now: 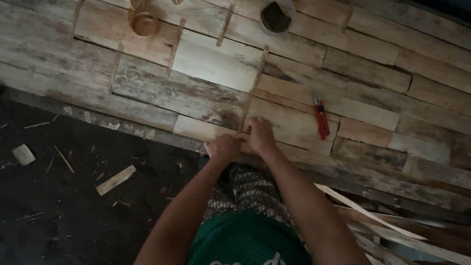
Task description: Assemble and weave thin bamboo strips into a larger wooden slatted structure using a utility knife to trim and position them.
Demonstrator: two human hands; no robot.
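Left hand [222, 148] and right hand [260, 135] both pinching near end of thin wooden strip [253, 91] against plank panel [355, 76] — fingers closed tight. Risk: strip snapping or splintering under pressure.

Both hands, left hand [222, 148] and right hand [259, 135], pinch the near end of a thin wooden strip [253, 91] lying on a plank platform [366, 70], red-handled pliers [320, 115] just right, a cup [276, 14] beyond, wood scraps [116, 180] on dark ground.
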